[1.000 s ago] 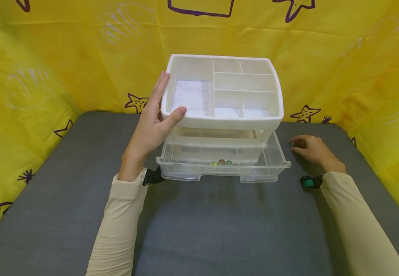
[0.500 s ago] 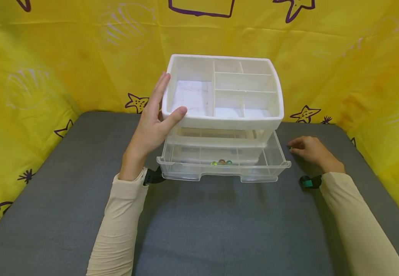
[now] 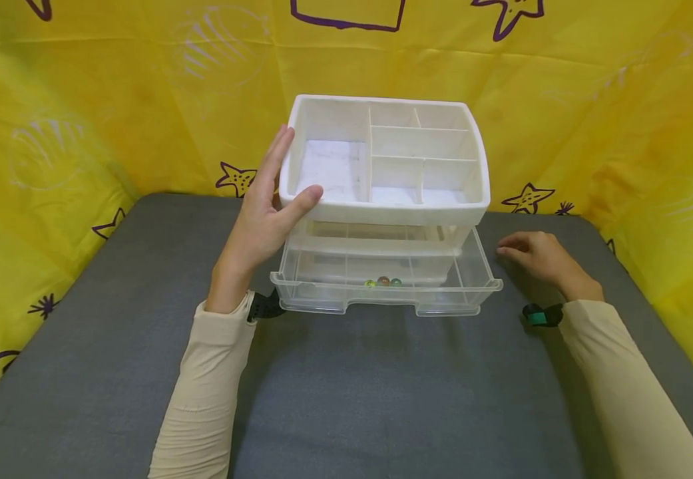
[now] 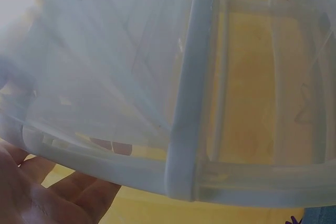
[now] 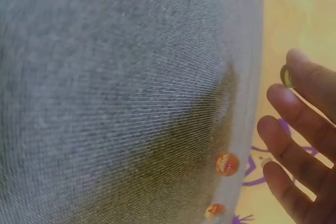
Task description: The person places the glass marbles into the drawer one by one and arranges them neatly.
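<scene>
A white plastic desk organizer (image 3: 385, 214) with a divided top tray stands at the table's middle, its clear lower drawer (image 3: 382, 299) pulled out towards me. My left hand (image 3: 262, 206) grips its left front corner, fingers along the side and thumb over the front rim; the left wrist view shows these fingers beside the rim. Inside the drawer, several small glass marbles (image 3: 384, 282) lie near the front wall. To the right, my right hand (image 3: 540, 256) pinches a greenish marble (image 5: 286, 75) at its fingertips. The head view hides that marble. Two orange marbles (image 5: 227, 164) rest near the right fingers.
A grey cloth (image 3: 382, 412) covers the table. Behind it and at both sides hangs a yellow curtain (image 3: 142, 100) with starfish drawings. Black straps sit on both wrists, the right one with a green patch (image 3: 536, 318).
My right hand has shifted slightly left towards the drawer, and the marble at its fingertips has gone out of sight in the head view. My left hand and the organizer stay put.
</scene>
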